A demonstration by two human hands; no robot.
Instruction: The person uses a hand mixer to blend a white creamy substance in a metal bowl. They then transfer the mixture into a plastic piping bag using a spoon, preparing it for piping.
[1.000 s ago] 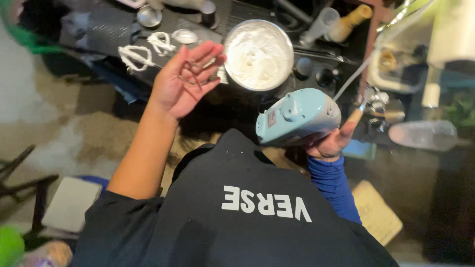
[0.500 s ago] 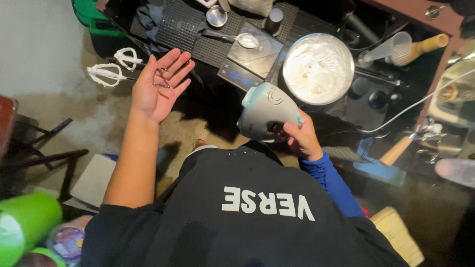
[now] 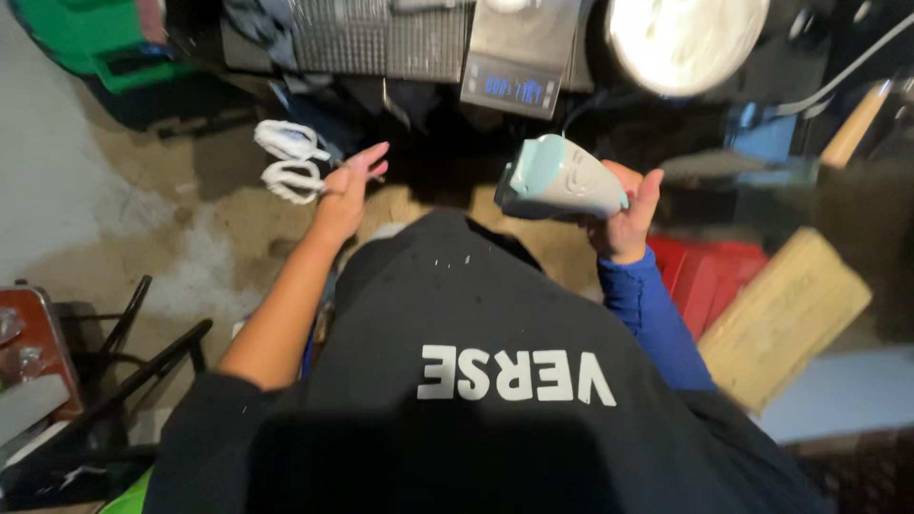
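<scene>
The right hand (image 3: 624, 214) is wrapped around the handle of a pale blue-green and white plastic hand mixer (image 3: 560, 181), held level in front of the chest, its rounded body clean and glossy. The left hand (image 3: 345, 190) pinches the stems of two wire beaters coated in white cream (image 3: 288, 160), fingers closed on them. Beyond lie a grey digital kitchen scale (image 3: 519, 67) and a round bowl of white cream (image 3: 685, 38).
</scene>
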